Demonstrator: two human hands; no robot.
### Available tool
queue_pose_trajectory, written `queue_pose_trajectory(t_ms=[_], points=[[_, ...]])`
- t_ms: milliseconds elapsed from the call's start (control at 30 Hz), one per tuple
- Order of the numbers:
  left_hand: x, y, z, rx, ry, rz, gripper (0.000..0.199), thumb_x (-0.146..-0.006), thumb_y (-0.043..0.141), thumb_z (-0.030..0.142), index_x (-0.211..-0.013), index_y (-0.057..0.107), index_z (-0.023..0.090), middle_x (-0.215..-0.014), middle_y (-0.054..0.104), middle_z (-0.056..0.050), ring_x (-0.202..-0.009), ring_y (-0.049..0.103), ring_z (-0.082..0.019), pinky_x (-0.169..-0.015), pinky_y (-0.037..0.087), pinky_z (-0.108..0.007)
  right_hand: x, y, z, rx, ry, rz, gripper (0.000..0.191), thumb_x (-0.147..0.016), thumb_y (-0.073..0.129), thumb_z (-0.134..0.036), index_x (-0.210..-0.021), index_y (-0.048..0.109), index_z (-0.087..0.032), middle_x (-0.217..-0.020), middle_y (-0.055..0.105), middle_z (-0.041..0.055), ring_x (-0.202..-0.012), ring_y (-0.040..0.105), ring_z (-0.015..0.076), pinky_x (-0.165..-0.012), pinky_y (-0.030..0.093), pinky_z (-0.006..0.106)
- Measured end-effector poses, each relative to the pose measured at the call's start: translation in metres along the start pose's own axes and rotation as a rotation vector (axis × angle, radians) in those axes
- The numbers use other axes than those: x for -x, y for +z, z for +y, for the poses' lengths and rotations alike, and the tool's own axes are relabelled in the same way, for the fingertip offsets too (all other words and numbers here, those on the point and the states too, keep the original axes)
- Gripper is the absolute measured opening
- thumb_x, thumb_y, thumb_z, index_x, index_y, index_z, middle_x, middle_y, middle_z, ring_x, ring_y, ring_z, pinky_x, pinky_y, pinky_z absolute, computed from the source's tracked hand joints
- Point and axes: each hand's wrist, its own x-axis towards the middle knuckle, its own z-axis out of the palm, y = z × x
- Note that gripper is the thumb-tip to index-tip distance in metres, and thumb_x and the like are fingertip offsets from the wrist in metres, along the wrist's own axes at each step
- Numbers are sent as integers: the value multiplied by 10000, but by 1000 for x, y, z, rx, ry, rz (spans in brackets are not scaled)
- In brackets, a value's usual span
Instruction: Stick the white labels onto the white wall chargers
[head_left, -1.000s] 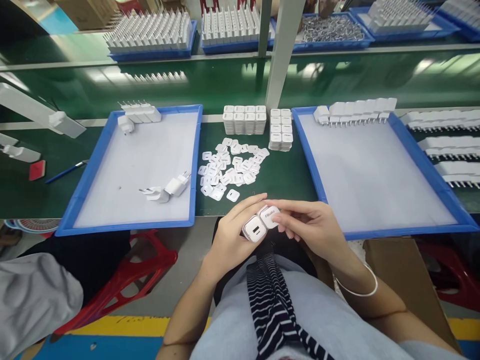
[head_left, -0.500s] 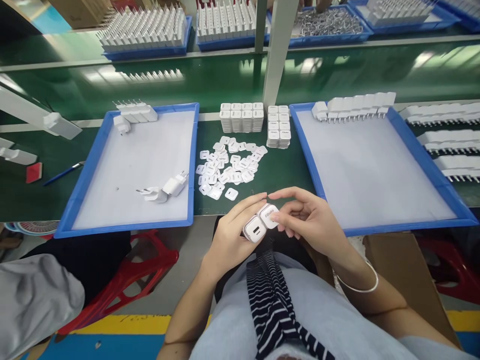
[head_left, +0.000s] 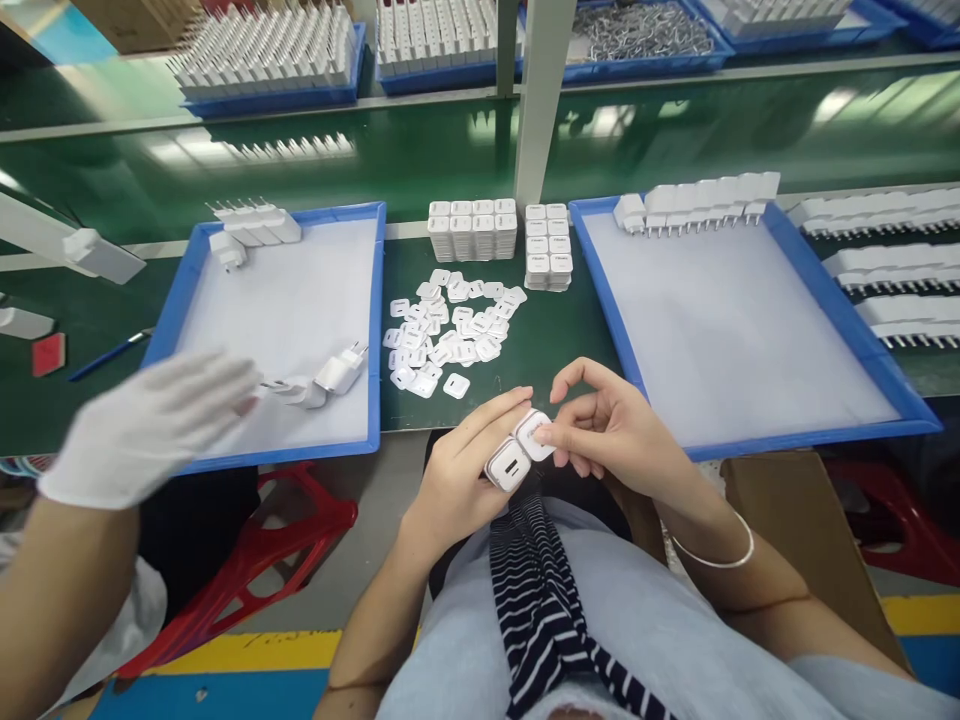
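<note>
Over the bench edge, my left hand (head_left: 457,475) is closed around two white square-faced pieces. One is a cover plate with port slots (head_left: 508,467); the other is a white cover plate (head_left: 531,432) beside it. Whether more plates lie stacked beneath them I cannot tell. My right hand (head_left: 611,430) presses its thumb on the second plate, index finger bent and raised, the other fingers curled in close to the plate. Beyond my hands lie scattered loose cover plates (head_left: 456,385) with slots. Behind them stand neat stacks of plates (head_left: 472,235) and printed plates (head_left: 548,262).
A co-worker's white-gloved hand (head_left: 150,420) reaches over the left blue tray (head_left: 377,330), near plug chargers (head_left: 341,370). The right blue tray (head_left: 611,320) holds a row of chargers (head_left: 709,203). A post (head_left: 538,110) rises behind the plates.
A co-worker's gloved hand has come in from the left over the left tray. My right thumb has moved slightly farther over the plate, and its index finger has bent back. The view has shifted slightly.
</note>
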Motion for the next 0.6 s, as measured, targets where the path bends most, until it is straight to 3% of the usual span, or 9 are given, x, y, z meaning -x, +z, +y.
queue_pose_trajectory(t_ms=[100,267,433,600], points=[[-1,-1,0,24,2,-4,492,-853,711,78,-1328,634,181,-1393,662,-132,-1228,683,-221,-1054,588,-343,-1,-1,1,28,-35,8,449,-764,859,-389,-915,461,-247,-517,610,-84,-389,487,89,-369,328,181],[-4,3,-1,116,-119,82,460,-792,807,135,-1234,704,211,-1297,728,-96,-1135,727,-212,-1015,609,-343,-3,4,17,192,-237,150,393,-793,851,-342,-890,483,-247,-488,364,-145,-430,304,61,-441,237,214],[-4,10,-7,322,-293,122,405,-752,845,152,-1142,758,222,-1242,756,-90,-1135,730,-236,-1018,608,-388,-7,10,39,297,-394,212,352,-845,804,-392,-1004,520,-259,-591,495,-100,-477,391,92,-472,325,243],[-1,6,-15,614,-373,109,458,-690,889,160,-1129,781,238,-1252,752,-99,-1150,724,-267,-1052,578,-422,-19,1,37,-1,-390,120,267,-982,602,-487,-1078,602,-238,-772,598,-14,-624,515,123,-544,454,255]])
